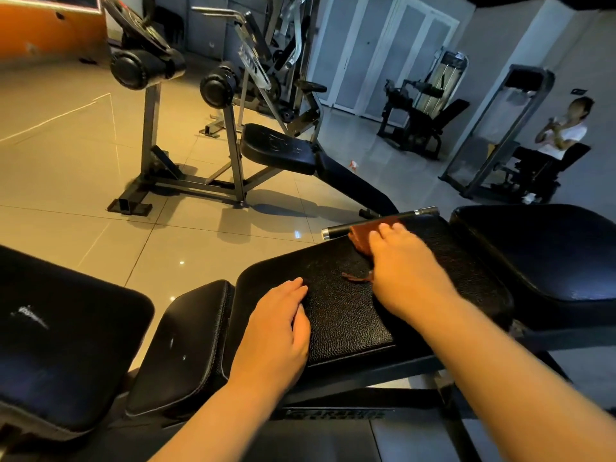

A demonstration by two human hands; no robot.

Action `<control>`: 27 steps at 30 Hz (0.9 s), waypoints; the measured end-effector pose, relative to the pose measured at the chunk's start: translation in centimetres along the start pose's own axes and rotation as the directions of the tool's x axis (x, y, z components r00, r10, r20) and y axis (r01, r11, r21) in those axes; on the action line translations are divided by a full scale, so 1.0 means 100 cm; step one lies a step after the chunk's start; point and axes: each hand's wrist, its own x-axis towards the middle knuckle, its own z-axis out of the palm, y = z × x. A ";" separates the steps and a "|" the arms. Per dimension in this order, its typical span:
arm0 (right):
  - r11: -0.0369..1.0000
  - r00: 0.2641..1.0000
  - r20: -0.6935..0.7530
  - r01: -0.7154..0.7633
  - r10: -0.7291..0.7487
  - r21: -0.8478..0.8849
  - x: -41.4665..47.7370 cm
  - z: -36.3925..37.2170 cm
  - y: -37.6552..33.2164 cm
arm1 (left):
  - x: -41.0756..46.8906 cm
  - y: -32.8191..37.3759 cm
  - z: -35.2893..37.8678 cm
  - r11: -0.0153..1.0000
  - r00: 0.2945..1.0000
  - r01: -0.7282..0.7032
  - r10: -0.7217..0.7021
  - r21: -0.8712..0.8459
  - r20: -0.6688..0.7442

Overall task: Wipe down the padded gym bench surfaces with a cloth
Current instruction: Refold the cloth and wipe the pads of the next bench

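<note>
Bench pad (350, 305) pebbled blk leather-look; cloth (361, 240) brown; floor tiles (83, 155) glossy.

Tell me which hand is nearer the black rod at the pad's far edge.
Right. The right hand presses the brown cloth right beside the rod; the left hand rests flat near the left edge of the pad, farther back.

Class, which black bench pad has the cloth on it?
The central textured pad: the brown cloth lies on it beneath the right hand; the neighbouring pads carry none.
</note>
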 end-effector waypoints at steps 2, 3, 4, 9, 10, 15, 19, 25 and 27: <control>0.990 0.991 0.037 0.126 -0.128 0.058 -0.003 0.013 -0.026 | 0.000 0.000 0.000 1.000 1.000 0.013 -0.013 0.009 -0.012; 0.978 0.977 0.079 0.191 -0.198 0.080 -0.005 0.016 -0.033 | -0.001 0.001 0.000 1.000 1.000 0.024 -0.024 0.011 -0.018; 0.968 0.962 0.126 0.232 -0.243 0.097 -0.004 0.015 -0.036 | -0.001 0.001 0.000 0.999 0.999 0.034 -0.034 0.013 -0.022; 0.986 0.994 0.099 0.025 -0.041 0.164 0.011 0.007 -0.007 | -0.001 0.002 0.000 0.997 0.997 0.068 -0.067 0.020 -0.028; 0.994 0.999 0.043 0.026 -0.031 0.107 0.010 0.011 -0.012 | 0.000 0.001 0.000 0.997 0.997 0.074 -0.073 0.025 -0.026; 0.961 0.951 0.199 0.199 -0.236 0.191 -0.001 0.015 -0.059 | 0.000 0.001 -0.002 0.993 0.992 0.118 -0.116 0.029 -0.059; 0.965 0.945 0.276 0.110 -0.177 0.239 0.004 -0.001 -0.040 | 0.000 0.001 -0.001 0.993 0.992 0.120 -0.118 0.024 -0.050; 0.958 0.964 0.103 0.224 -0.244 0.177 -0.006 0.026 -0.066 | -0.002 0.002 -0.001 0.982 0.980 0.190 -0.190 -0.013 -0.057; 0.937 0.929 0.216 0.244 -0.299 0.248 -0.010 0.021 -0.065 | -0.003 0.002 -0.002 0.980 0.979 0.196 -0.197 -0.025 -0.059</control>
